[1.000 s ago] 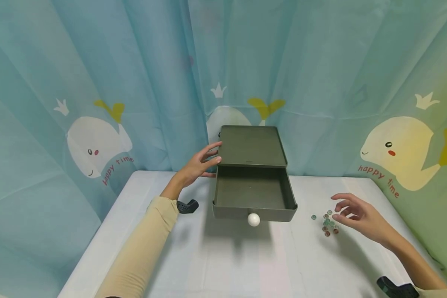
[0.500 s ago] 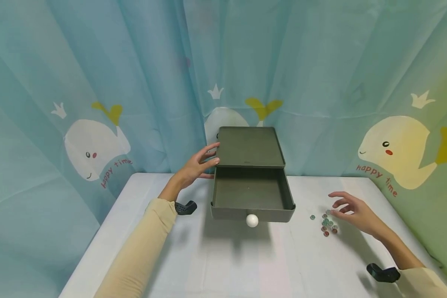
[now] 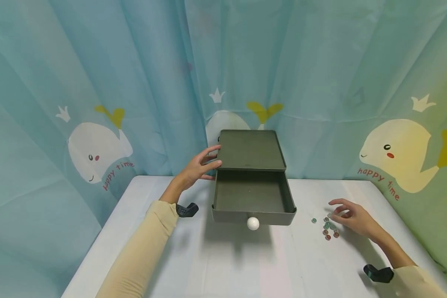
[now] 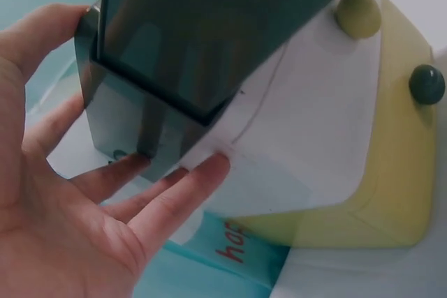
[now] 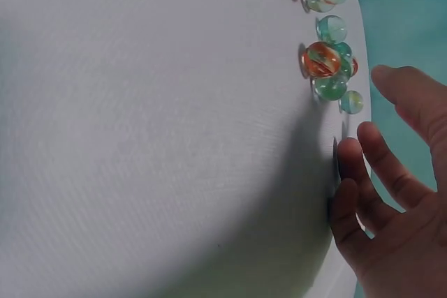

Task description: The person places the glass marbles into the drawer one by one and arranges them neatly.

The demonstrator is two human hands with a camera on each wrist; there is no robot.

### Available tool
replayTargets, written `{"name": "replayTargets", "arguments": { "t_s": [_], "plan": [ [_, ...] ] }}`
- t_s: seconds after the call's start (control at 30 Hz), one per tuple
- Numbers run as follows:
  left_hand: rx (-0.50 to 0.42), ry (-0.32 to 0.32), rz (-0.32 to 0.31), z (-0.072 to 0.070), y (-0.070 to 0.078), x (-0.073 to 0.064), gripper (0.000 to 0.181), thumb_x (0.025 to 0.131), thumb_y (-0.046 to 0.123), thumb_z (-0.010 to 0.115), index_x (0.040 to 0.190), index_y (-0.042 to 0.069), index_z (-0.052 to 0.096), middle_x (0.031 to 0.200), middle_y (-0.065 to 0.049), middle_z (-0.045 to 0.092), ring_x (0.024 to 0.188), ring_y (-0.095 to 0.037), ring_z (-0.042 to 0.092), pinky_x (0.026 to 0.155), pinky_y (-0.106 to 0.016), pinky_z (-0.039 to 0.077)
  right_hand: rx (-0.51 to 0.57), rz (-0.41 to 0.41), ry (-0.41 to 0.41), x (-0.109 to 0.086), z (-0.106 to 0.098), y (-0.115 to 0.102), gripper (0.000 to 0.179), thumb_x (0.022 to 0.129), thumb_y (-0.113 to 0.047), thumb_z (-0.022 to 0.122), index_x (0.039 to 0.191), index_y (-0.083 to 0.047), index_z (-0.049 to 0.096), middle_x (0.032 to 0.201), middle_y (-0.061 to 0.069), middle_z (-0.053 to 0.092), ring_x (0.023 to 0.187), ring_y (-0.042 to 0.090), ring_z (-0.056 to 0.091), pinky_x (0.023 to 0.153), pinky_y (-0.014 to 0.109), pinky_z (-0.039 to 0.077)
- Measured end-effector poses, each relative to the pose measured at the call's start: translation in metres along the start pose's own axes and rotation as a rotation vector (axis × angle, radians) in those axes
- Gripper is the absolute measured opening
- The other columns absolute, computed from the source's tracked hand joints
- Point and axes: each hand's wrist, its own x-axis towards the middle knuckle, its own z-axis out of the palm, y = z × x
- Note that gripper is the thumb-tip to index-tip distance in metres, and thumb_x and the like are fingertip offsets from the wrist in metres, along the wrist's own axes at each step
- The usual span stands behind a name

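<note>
A dark olive-green box [image 3: 251,151] stands on the table with its drawer [image 3: 249,196] pulled out. Nothing is visible inside the drawer, and a round white knob [image 3: 253,223] sits on its front. My left hand [image 3: 195,167] touches the box's left side, fingers spread; the left wrist view shows thumb and fingertips against the box wall [image 4: 115,113]. To the right lies a loose group of glass marbles [image 3: 327,227], clear with green or red-orange swirls. My right hand [image 3: 353,217] is beside the group, thumb and index apart around one pale marble [image 5: 351,102], apparently not touching it.
A white cloth covers the table [image 3: 245,265]. Blue curtains [image 3: 141,74] with printed whales hang behind it and along both sides. One marble [image 3: 314,220] lies a little left of the others.
My right hand has moved slightly left and lower toward the marbles, its thumb and index drawing nearer together. My left hand stays against the box; the drawer has not moved.
</note>
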Motion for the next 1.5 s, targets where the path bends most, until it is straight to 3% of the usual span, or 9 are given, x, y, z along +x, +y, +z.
{"name": "replayTargets", "arguments": {
  "t_s": [0.27, 0.73, 0.93, 1.5],
  "plan": [
    [0.011, 0.007, -0.034, 0.002, 0.006, -0.002, 0.068, 0.098, 0.024, 0.071, 0.158, 0.029, 0.041, 0.164, -0.011, 0.031, 0.146, -0.032, 0.040, 0.095, -0.054, 0.056, -0.007, 0.050, -0.034, -0.001, 0.007, 0.005, 0.034, 0.090, -0.010, 0.079, 0.121, -0.004, 0.067, 0.093, 0.007, 0.068, 0.072, 0.008, 0.060, 0.061, 0.025, 0.047],
    [0.006, 0.002, -0.038, -0.001, 0.014, -0.003, 0.070, 0.098, 0.021, 0.071, 0.160, 0.026, 0.039, 0.165, -0.013, 0.030, 0.144, -0.033, 0.044, 0.096, -0.051, 0.056, -0.051, 0.065, -0.036, 0.002, 0.005, 0.001, 0.024, 0.090, -0.008, 0.078, 0.113, -0.004, 0.071, 0.093, 0.005, 0.066, 0.074, 0.010, 0.055, 0.060, 0.025, 0.044],
    [0.007, 0.000, -0.045, -0.001, 0.016, -0.003, 0.071, 0.098, 0.020, 0.071, 0.161, 0.026, 0.038, 0.165, -0.013, 0.030, 0.143, -0.033, 0.045, 0.097, -0.052, 0.056, -0.086, 0.110, -0.037, 0.002, 0.005, 0.001, 0.021, 0.092, -0.012, 0.077, 0.112, -0.005, 0.073, 0.094, 0.004, 0.064, 0.075, 0.012, 0.050, 0.061, 0.026, 0.041],
    [-0.010, -0.022, -0.021, -0.003, 0.001, -0.001, 0.071, 0.100, 0.023, 0.070, 0.161, 0.032, 0.035, 0.167, -0.010, 0.027, 0.140, -0.029, 0.050, 0.101, -0.052, 0.053, -0.114, 0.138, -0.038, 0.002, 0.009, 0.006, 0.016, 0.093, -0.013, 0.076, 0.108, -0.008, 0.074, 0.096, 0.004, 0.068, 0.078, 0.014, 0.052, 0.063, 0.026, 0.043]
  ]
}}
